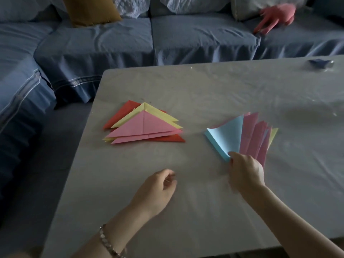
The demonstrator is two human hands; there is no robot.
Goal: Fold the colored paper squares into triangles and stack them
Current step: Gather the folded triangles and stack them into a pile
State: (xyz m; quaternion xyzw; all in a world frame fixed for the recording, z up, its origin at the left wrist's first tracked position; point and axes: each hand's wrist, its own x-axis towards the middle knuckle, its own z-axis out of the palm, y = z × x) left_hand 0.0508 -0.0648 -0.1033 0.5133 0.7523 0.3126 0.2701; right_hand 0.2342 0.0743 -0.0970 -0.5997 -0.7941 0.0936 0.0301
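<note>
Nearest us, a bracelet (109, 243) circles the left wrist at the bottom edge of the view. Past it the left hand (160, 187) hangs over the surface (186, 220) with fingers loosely curled, holding nothing; we cannot tell whether it touches the cloth. To its right, across a strip of open surface, the right hand (245, 172) pinches the near corner of the squares (249, 135). They fan out away from us: a blue sheet on the left with its far corner curling up, pink sheets beside it, a yellow edge showing at the right. Left of the fan and well apart from it lie the triangles (143, 125), stacked with pink on top, yellow under it and red lowest. Their edges are staggered, so points stick out on both sides. The stack sits near the surface's left edge, a margin of cloth between them. We see a broad stretch of surface between the hands and both piles, and another beyond the piles up to the far edge. Near that edge on the right sits a small dark blue thing (321, 63), too blurred to name. Beyond, a blue sofa (111, 43) runs along the far side and wraps round the left. On it we see a mustard cushion (91, 10) and, far right, a blurred pink thing (275, 17)
</note>
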